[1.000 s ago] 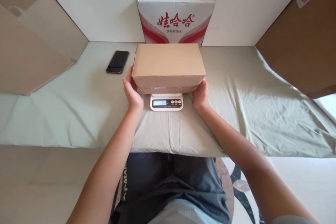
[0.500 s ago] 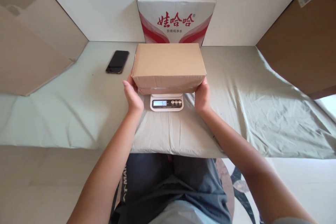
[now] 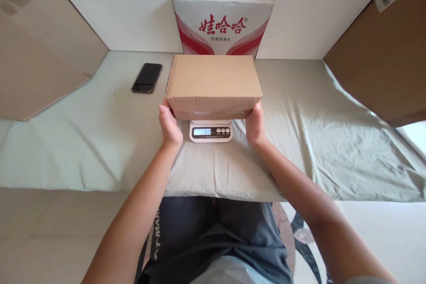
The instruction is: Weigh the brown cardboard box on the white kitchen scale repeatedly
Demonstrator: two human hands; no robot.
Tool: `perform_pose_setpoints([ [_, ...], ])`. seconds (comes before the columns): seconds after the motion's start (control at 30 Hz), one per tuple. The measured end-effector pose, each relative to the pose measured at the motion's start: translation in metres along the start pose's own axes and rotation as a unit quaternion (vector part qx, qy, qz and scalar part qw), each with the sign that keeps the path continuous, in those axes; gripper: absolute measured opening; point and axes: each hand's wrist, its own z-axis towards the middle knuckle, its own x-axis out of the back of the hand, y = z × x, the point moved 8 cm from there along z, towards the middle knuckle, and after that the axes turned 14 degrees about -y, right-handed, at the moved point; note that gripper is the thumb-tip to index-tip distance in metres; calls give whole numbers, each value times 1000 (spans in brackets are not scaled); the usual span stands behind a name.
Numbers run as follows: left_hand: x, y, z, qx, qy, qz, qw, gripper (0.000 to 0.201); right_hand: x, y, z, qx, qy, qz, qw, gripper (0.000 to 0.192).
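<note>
A closed brown cardboard box (image 3: 214, 77) sits level over a small white digital kitchen scale (image 3: 211, 139), hiding its platform. Whether the box's full weight rests on the scale, I cannot tell. The lit display appears to read 51, with several round buttons to its right. My left hand (image 3: 170, 123) grips the box's lower left end, thumb toward me and the other fingers mostly hidden. At the lower right end, my right hand (image 3: 255, 123) holds the box the same way, its fingers largely out of sight behind the corner.
On the green cloth (image 3: 293, 97) a black phone (image 3: 147, 78) lies left of the box. Behind stands a white and red carton (image 3: 223, 26) against white panels. Large brown cartons flank the surface at left (image 3: 49, 49) and right (image 3: 382, 62).
Both hands stay on the cardboard box, which keeps its place over the scale. The view has shifted very slightly; the display still appears to read the same.
</note>
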Motion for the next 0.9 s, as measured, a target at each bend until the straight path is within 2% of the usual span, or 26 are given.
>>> perform_pose_setpoints([
  [0.2,-3,3,5,5,6,-16,1000,91,5,2,5,-9,-4,17,1000,59],
  [0.37,-15,42,21,17,-66,-32,997,66,8,-29,11,8,-10,48,999,50],
  [0.47,-23,64,41,42,-97,-68,992,66,10,-50,26,44,-9,44,998,45],
  [0.53,-26,66,64,33,-100,-92,990,67,12,-51,47,70,-9,36,997,47],
  [0.6,-26,54,91,8,-91,-110,990,70,15,-40,72,93,-12,31,995,53],
  [0.73,-17,-15,135,25,-54,-133,989,75,24,9,122,95,9,8,995,63],
  [0.8,-9,-50,143,45,-33,-138,989,72,26,36,137,74,14,5,997,68],
  [0.9,2,-85,143,71,-13,-130,989,74,23,70,146,28,1,28,999,76],
])
